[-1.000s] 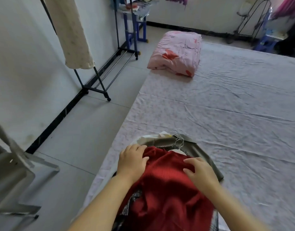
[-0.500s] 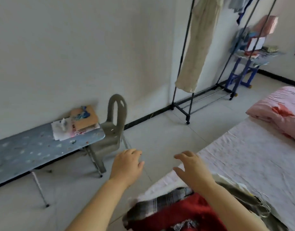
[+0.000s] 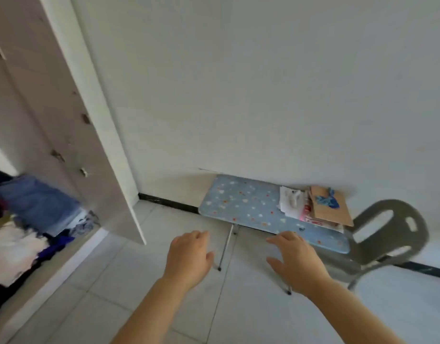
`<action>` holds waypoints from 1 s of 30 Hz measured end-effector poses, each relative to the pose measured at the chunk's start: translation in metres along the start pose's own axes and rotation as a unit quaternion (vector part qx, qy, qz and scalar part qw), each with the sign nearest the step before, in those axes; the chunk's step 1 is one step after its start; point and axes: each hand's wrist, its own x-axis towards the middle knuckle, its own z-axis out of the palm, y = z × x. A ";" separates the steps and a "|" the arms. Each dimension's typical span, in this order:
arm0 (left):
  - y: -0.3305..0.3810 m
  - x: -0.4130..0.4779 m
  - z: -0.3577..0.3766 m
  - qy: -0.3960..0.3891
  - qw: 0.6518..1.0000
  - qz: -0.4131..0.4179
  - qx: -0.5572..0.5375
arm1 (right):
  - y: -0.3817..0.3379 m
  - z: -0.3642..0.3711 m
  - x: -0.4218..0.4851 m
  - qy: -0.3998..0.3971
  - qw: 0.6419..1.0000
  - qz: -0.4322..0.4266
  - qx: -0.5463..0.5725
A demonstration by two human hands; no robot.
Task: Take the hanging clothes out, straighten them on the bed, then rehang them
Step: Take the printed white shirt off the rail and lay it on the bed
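- Fingers of the left hand point(image 3: 189, 256): spread, relaxed, palm down, gripping nothing.
- Fingers of the right hand point(image 3: 297, 265): likewise spread and empty, thumb out to the side. Both hands hover in the air, apart from each other and touching nothing.
- Directly below the fingers: bare tiled floor point(image 3: 129, 289).
- Just beyond the fingers: a low blue spotted table point(image 3: 238, 207) against the wall. On its far right end lie papers and a piece of cardboard point(image 3: 325, 207).
- Right of the right fingers: a grey plastic chair point(image 3: 387, 232), close beside the table end.
- Well left of the left fingers: an open wardrobe door point(image 3: 90, 150), and past it the clothes point(image 3: 32, 212), blue denim above, white and dark items below. The view there is blurred; whether they hang or lie stacked cannot be told.
- The bed is out of view, and no hanger shows.
- Assessment: no garment is in hand, so this is judged a gap between handling steps, most likely a reach toward the wardrobe. How many garments are already straightened cannot be established here. For the clothes in the wardrobe, removal, straightening and rehanging all appear outstanding.
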 end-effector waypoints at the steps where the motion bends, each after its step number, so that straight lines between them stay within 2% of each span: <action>1: -0.030 -0.006 -0.005 0.005 1.000 -0.028 -0.003 | -0.025 0.008 0.017 -0.012 0.999 -0.031 -0.002; 9: -0.203 -0.058 -0.038 0.030 0.973 -0.230 0.003 | -0.204 0.062 0.121 -0.092 0.970 -0.226 -0.015; 17: -0.331 -0.055 -0.065 0.050 0.925 -0.376 0.029 | -0.348 0.108 0.234 -0.109 0.914 -0.388 -0.033; 22: -0.400 -0.030 -0.097 0.057 0.903 -0.424 0.052 | -0.427 0.116 0.308 -0.115 0.884 -0.452 -0.031; 30: -0.528 0.007 -0.156 0.151 0.869 -0.468 0.058 | -0.589 0.118 0.416 -0.104 0.833 -0.542 -0.042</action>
